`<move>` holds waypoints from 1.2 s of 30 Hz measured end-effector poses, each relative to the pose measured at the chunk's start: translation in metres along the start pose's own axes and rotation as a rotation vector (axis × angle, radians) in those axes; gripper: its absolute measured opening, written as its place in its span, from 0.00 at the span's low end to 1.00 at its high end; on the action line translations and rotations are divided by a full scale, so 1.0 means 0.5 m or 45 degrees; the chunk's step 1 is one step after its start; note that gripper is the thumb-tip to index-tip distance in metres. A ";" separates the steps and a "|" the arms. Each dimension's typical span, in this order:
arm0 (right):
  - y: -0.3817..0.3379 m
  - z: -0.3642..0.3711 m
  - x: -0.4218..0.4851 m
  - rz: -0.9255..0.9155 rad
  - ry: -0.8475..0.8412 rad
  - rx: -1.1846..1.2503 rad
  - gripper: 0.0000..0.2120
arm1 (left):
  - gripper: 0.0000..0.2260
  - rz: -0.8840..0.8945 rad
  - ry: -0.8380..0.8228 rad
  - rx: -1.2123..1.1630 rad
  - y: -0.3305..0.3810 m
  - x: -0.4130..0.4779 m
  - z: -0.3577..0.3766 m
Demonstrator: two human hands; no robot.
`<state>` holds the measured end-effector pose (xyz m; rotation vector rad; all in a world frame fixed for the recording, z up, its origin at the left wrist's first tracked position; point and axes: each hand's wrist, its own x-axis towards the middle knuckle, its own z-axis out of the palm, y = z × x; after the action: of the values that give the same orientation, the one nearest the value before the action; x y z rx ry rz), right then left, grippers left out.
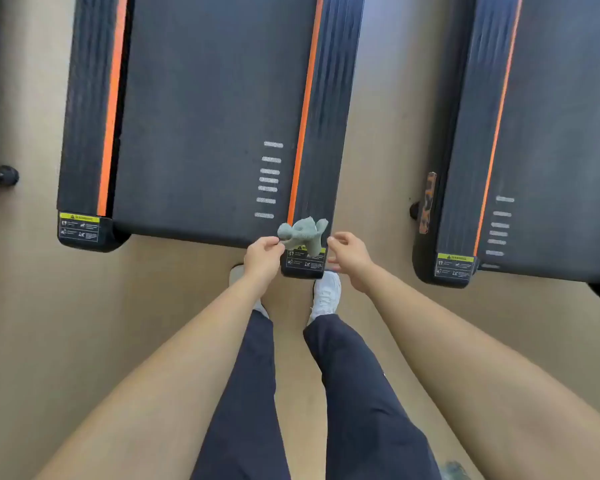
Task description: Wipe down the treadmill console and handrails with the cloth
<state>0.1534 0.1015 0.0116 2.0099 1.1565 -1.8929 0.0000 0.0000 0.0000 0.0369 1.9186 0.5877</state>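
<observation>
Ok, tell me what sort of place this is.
Most likely a gym. One treadmill stands beside a second treadmill on the right, and what looks like a dumbbell lies on the floor at left.

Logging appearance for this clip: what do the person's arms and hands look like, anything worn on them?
The left forearm and right forearm are bare up to the frame edge, no sleeves in view. The left hand and right hand wear no gloves, and no watch, bracelet or ring shows. Dark navy trousers and a white shoe show below.
</observation>
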 end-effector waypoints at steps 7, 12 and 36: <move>-0.039 0.024 0.146 0.271 -0.079 0.222 0.27 | 0.23 -0.107 -0.139 0.062 0.013 0.108 0.034; -0.044 0.033 0.135 0.252 0.124 0.008 0.04 | 0.21 -0.262 -0.040 0.062 0.025 0.085 0.014; -0.469 0.290 -0.540 -0.649 -0.253 0.310 0.09 | 0.16 0.380 -0.476 0.141 0.303 -0.260 -0.624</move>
<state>-0.0788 0.0646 0.3175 1.6826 1.5564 -2.5152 -0.2541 -0.0240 0.2681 0.4784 1.5872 0.6218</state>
